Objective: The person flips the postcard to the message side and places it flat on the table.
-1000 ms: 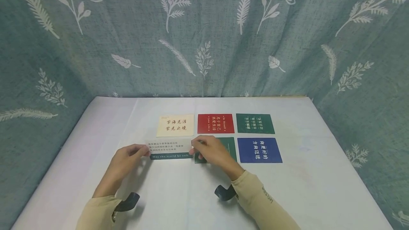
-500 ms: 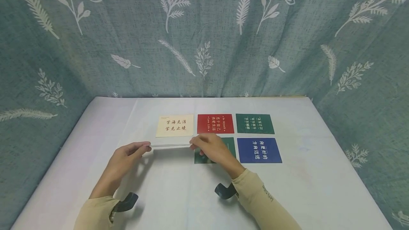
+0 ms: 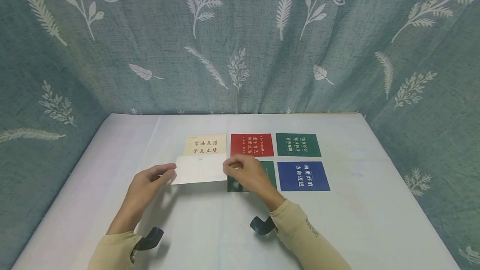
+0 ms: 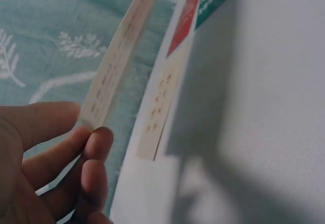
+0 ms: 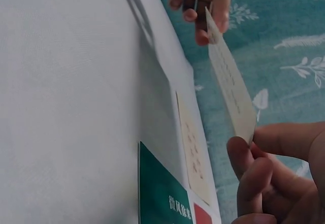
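A card (image 3: 201, 169) hangs above the table between my two hands, its plain white side up in the head view. My left hand (image 3: 151, 184) pinches its left end between thumb and fingers. At the right end my right hand (image 3: 249, 174) pinches it the same way. Rows of dark print show on the other face of the card (image 5: 231, 84) in the right wrist view. Behind it lies a cream card (image 3: 205, 141), its lower part hidden. The right hand partly covers a dark green card (image 3: 269, 172) lying on the table.
Flat on the white table (image 3: 210, 232) are a red card (image 3: 252, 144), a green card (image 3: 298, 145) and a blue card (image 3: 303, 176), in two rows with the others. A patterned teal curtain (image 3: 240, 53) closes off the back and sides.
The held card has turned over: its printed face with the dark strip showed first, then it was edge-on, and now its plain white side shows. Both hands keep their grip in nearly the same place.
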Demonstrator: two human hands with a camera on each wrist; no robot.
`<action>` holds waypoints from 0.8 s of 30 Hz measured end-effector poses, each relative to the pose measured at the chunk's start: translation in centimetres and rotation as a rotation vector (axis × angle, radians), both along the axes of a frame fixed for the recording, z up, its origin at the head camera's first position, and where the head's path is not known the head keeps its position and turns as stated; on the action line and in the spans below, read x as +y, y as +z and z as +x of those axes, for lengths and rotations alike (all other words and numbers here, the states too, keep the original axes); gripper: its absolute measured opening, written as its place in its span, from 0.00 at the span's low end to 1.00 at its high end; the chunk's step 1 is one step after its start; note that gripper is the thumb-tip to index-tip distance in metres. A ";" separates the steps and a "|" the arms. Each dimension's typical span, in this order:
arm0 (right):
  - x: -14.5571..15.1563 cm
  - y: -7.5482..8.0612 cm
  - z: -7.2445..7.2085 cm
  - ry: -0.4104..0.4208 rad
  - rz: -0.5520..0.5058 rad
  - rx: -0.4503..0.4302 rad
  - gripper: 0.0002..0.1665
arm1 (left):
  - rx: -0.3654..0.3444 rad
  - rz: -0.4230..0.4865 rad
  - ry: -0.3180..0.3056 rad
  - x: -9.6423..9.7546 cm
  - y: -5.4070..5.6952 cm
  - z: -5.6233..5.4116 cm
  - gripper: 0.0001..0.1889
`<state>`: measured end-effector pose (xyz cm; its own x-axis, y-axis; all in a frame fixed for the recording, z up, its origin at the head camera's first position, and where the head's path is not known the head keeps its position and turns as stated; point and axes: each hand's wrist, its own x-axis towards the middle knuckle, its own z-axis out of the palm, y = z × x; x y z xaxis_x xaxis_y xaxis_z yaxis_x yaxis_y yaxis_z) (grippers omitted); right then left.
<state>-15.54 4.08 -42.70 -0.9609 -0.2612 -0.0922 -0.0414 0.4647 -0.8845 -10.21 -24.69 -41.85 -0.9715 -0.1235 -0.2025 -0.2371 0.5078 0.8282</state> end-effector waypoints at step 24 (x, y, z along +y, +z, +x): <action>-1.2 -0.4 0.8 -0.067 -0.070 0.115 0.17 | 0.231 -0.198 0.196 1.8 0.2 -0.2 0.19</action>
<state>-14.73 2.85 -43.06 -0.9795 -0.1983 0.0356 -0.1153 0.4071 -0.9061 -10.41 -22.85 -41.66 -0.9428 -0.3269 0.0656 -0.1644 0.6268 0.7617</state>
